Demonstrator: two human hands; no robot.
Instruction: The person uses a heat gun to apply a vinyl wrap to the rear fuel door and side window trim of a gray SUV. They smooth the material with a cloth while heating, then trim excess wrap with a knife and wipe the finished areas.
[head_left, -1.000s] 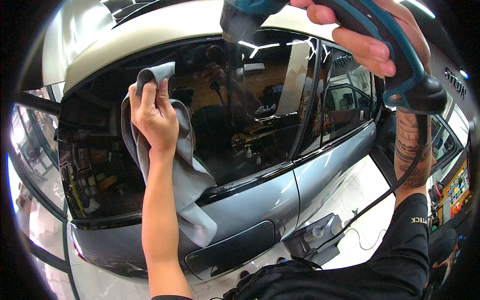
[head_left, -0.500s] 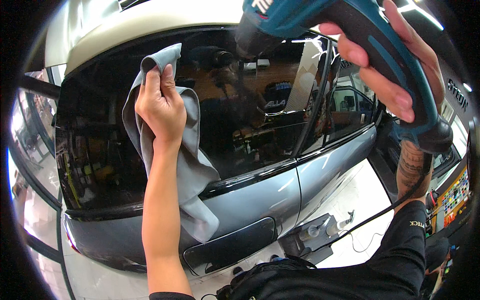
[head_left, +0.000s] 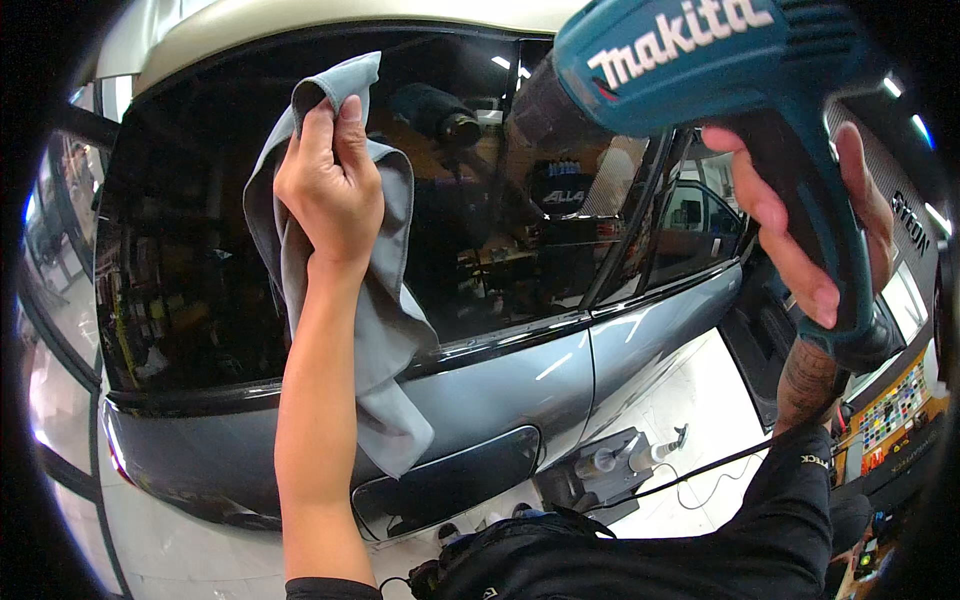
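Observation:
My left hand [head_left: 330,185] is closed on a grey cloth [head_left: 395,250], pinching its upper part between thumb and fingers. The cloth hangs down in front of a car's dark side window [head_left: 470,260] and over the grey body panel [head_left: 490,385] below it. My right hand [head_left: 775,215] grips the black handle of a teal heat gun [head_left: 690,65], raised at the upper right. Its dark nozzle points left toward the glass, and the window reflects it. Whether the nozzle touches the glass I cannot tell.
A power cord [head_left: 700,470] runs from below the right hand toward the lower middle. A dark cart [head_left: 595,470] with bottles stands on the white floor by the car. At the right is a bench with a colour sample board [head_left: 890,405]. Glass panels with dark frames [head_left: 60,360] line the left.
The heat gun and my right hand have moved lower and a little right, so more of the gun's body shows. My left hand and the cloth's top are slightly higher against the window.

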